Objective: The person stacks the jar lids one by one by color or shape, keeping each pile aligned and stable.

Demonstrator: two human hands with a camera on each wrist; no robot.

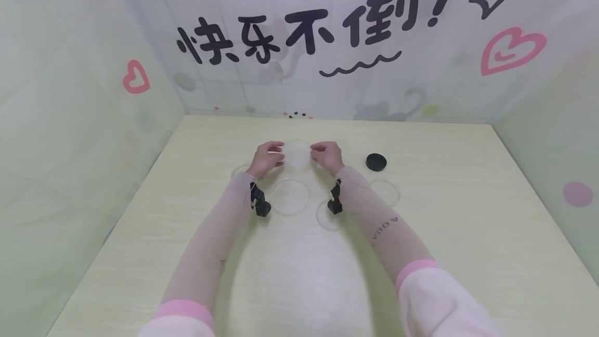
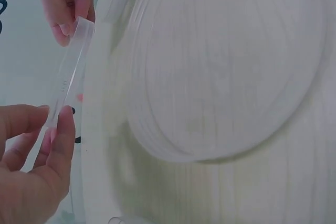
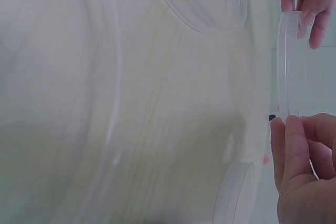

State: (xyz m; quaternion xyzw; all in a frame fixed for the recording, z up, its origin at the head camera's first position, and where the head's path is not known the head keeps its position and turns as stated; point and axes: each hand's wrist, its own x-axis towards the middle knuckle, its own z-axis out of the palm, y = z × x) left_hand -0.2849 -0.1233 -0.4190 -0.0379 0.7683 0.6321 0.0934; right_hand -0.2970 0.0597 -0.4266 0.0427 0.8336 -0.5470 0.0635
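A clear, round, shallow dish, like a petri dish (image 1: 297,154), is held above the far part of the table between both hands. My left hand (image 1: 268,158) pinches its left rim between thumb and fingers. On the opposite side, my right hand (image 1: 328,156) grips the rim the same way. Both wrist views show the dish (image 2: 71,74) edge-on, with fingertips on either end of its side wall. Nearer me on the table, a larger clear dish (image 1: 290,215) lies flat below the hands.
Another clear dish (image 1: 318,222) lies partly under the right wrist camera, and one more (image 1: 399,191) is beside the right forearm. Behind the left wrist, a clear rim (image 1: 234,171) shows partly. A black round shallow piece (image 1: 376,162) lies right of the right hand. A printed curtain (image 1: 299,87) borders the table.
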